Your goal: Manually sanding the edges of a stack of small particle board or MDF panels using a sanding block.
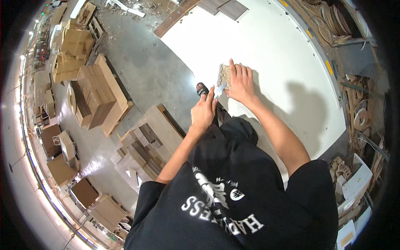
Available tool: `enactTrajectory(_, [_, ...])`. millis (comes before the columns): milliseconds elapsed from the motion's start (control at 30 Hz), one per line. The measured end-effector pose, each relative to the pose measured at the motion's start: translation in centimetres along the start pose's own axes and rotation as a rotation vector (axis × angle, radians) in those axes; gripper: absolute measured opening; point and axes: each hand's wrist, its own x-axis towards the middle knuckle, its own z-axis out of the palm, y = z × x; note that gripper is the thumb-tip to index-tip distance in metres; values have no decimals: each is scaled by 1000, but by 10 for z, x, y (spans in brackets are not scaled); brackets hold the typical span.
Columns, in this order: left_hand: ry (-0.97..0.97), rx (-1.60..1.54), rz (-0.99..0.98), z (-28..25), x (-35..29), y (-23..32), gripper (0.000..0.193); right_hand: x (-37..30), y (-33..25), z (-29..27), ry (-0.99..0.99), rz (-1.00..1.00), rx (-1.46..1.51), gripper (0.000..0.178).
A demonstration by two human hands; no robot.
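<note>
My right hand (241, 85) lies on a small tan rectangular board (224, 74) with a patterned, bumpy-looking surface, at the near left edge of the white tabletop. Its fingers are stretched out, the index finger along the board's right side. My left hand (203, 110) is off the table edge, fingers curled toward the board. At its fingertips is a small pale blue-and-white piece (221, 88), which touches or overlaps the board's near end. What kind of piece it is, I cannot make out.
Brown flat panels (229, 8) lie at the table's far end. Left on the floor are a stack of brown boards (98, 98) on a pallet and wooden pieces (143, 143) on another low stack. Shelves with wood scraps (333, 21) line the right side.
</note>
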Motion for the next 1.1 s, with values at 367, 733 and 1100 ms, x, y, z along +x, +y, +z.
enactTrajectory(367, [-24, 124, 30, -5, 16, -13, 56, -2, 6, 7, 33, -33, 42, 131])
enactTrajectory(733, [-65, 114, 20, -17, 45, -10, 50, 0, 6, 9, -13, -15, 42, 130])
enactTrajectory(1100, [-49, 178, 79, -26, 62, -11, 51, 0, 8, 8, 19, -29, 58, 131])
